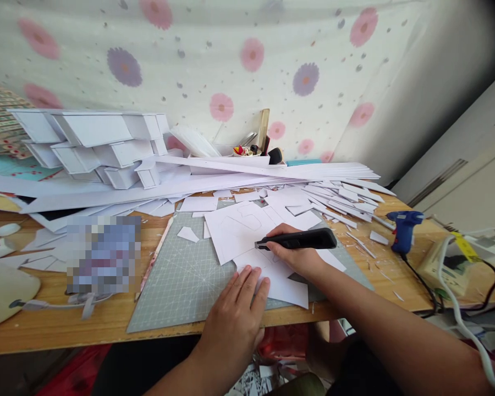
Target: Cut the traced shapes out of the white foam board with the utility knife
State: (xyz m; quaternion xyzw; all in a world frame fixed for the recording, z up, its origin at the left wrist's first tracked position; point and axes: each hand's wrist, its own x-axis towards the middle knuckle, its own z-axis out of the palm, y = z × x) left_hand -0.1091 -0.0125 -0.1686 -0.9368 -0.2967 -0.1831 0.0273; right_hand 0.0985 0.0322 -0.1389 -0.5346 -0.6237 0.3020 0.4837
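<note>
A black utility knife (303, 240) is gripped in my right hand (292, 254), its blade tip touching a white foam board sheet (231, 231) with pencil lines drawn on it. My left hand (237, 308) lies flat, fingers stretched out, its fingertips at the sheet's lower edge. More white pieces (286, 289) lie under and beside the sheet, partly hidden by my hands. Beneath them all is a grey-green cutting mat (169, 300) with a printed grid.
White folded board shapes (94, 132) are stacked at the back left. Long white strips (247, 170) and scattered offcuts (346, 201) lie behind the mat. To the right stands a blue glue gun (405, 231) with a cable, near a power strip (445, 267). A pixelated object (105, 256) sits left.
</note>
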